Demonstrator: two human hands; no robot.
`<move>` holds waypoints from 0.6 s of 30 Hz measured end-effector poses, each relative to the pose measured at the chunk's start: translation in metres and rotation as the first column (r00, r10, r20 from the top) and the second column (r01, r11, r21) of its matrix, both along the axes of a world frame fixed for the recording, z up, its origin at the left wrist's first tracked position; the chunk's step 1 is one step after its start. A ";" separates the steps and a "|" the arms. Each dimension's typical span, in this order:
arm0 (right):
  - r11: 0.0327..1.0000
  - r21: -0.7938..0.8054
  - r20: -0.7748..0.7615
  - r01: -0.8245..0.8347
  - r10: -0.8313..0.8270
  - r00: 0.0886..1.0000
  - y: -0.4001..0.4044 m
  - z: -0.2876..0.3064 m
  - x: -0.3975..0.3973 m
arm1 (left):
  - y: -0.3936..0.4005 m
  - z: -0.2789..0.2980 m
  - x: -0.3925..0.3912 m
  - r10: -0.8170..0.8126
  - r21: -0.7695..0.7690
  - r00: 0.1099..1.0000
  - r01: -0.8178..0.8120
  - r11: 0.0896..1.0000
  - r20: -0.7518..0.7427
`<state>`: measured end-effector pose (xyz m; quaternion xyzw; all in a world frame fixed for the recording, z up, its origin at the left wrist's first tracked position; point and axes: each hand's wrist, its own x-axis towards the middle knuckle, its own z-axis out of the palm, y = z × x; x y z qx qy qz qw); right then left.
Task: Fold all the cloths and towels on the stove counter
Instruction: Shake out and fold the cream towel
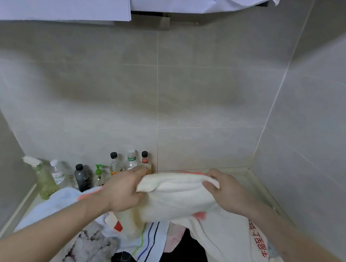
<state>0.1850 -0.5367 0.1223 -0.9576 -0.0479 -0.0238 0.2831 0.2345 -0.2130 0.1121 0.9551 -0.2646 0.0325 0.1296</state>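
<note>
While my left hand and right hand pinch the cream terry towel mid-frame, above the worktop's heaped cloths, I judge folding begun; next, bring edges together.

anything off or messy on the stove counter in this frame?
Yes. Unfolded cloths lie heaped over the black cooktop: a light blue towel, a striped cloth and a fluffy grey one. Both hands, left hand and right hand, grip a cream towel. No spill visible.
</note>
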 end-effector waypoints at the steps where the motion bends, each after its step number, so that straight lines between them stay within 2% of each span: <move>1: 1.000 0.019 0.046 0.019 -0.020 0.999 -0.003 0.010 0.006 | 0.000 0.010 0.006 -0.007 -0.025 1.000 0.008 1.000 0.021; 5: 0.993 0.119 0.195 0.016 -0.039 0.980 -0.017 0.049 0.023 | 0.001 0.059 0.021 -0.045 -0.183 0.995 0.061 0.981 0.090; 11: 0.989 0.142 0.382 -0.045 -0.013 0.924 -0.023 0.108 0.018 | -0.002 0.126 0.007 -0.095 -0.414 0.981 0.158 0.897 0.167; 16: 0.995 0.088 0.564 -0.043 -0.015 0.825 -0.022 0.141 -0.013 | -0.007 0.159 -0.029 -0.129 -0.537 0.973 0.215 0.815 0.193; 18: 0.988 0.143 0.629 -0.061 -0.044 0.776 -0.016 0.150 -0.028 | -0.008 0.169 -0.041 -0.151 -0.596 0.972 0.232 0.769 0.183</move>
